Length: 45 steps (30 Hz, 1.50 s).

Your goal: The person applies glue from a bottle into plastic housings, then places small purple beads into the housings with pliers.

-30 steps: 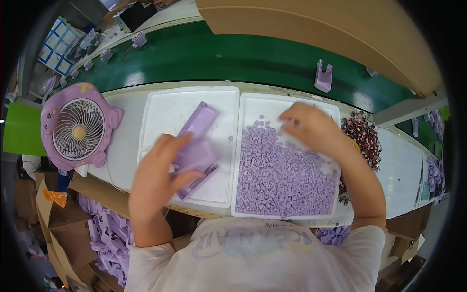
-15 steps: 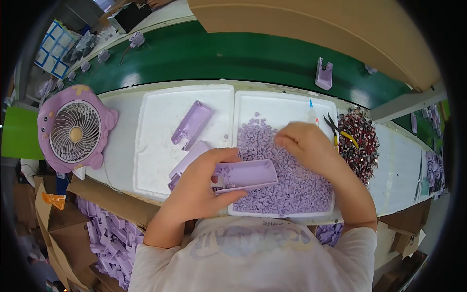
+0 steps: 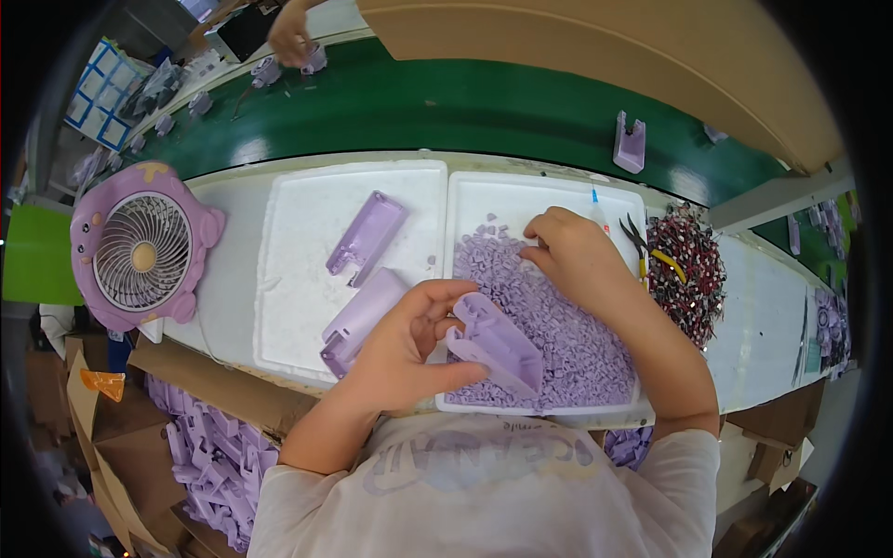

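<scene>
My left hand [image 3: 409,344] grips a light purple plastic housing [image 3: 502,346], a long hollow shell, tilted with its open side up over the white foam tray [image 3: 452,209]. A heap of small purple plastic pieces [image 3: 586,358] fills much of that tray. My right hand [image 3: 572,251] is at the heap's far edge, its thumb and forefinger curled toward each other. Whatever lies between those fingertips is too small or hidden to make out. Two more purple housings, one far [image 3: 370,232] and one near [image 3: 358,321], lie in the left foam tray [image 3: 288,242], the near one partly behind my left hand.
Yellow-handled pliers [image 3: 665,265] lie by a pile of small red-and-black parts [image 3: 693,279] at right. A purple fan [image 3: 144,246] stands left. Beyond runs a green conveyor belt [image 3: 465,102] carrying a housing [image 3: 630,144]; another person's hand [image 3: 290,37] reaches over it. Cardboard overhangs it.
My left hand has turned the housing so its far end points down to the right. My right hand has shifted slightly up. The other person's hand has reached over the belt; the belt's housing moved right.
</scene>
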Available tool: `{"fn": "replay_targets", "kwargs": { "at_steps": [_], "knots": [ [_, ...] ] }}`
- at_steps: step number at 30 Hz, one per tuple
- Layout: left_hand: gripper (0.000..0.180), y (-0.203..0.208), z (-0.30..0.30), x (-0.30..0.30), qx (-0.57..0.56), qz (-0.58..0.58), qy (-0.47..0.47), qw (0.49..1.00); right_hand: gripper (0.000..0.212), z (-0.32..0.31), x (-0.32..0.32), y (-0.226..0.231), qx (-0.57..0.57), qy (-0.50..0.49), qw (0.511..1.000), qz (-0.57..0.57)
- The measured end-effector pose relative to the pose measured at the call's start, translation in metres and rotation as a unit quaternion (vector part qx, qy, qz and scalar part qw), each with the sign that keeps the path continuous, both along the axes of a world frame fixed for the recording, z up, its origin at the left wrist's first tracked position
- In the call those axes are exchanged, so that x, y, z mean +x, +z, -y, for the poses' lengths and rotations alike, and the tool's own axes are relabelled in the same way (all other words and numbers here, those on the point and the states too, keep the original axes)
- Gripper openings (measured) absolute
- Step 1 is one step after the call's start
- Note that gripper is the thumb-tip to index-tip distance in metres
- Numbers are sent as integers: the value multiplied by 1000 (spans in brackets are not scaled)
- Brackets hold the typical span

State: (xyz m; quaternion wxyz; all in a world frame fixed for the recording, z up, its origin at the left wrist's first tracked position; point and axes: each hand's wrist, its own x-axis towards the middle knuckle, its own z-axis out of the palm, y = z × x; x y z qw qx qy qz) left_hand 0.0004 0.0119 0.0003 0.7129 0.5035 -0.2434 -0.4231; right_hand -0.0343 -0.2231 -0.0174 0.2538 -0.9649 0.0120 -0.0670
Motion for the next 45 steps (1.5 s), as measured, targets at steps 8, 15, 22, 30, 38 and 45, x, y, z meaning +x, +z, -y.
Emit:
{"fn": "replay_targets", "kwargs": {
  "at_steps": [8,15,22,30,38,45],
  "knots": [
    [65,3,4,-2,19,-41,-2,999,10,3,10,-2,-71,45,996,-24],
    [68,-3,1,-11,-32,38,86,995,8,-28,-19,50,192,99,971,99],
    [65,-7,9,-19,-83,189,111,972,19,-45,-30,40,142,175,939,259],
    [58,-3,5,-18,-4,356,152,922,21,-47,-31,37,182,168,936,249],
    [59,-1,8,-18,-3,371,133,919,13,-50,-36,34,362,84,922,111],
    [65,-9,17,-18,-33,279,96,955,10,-45,-40,27,553,-1,831,49]
  ]
}}
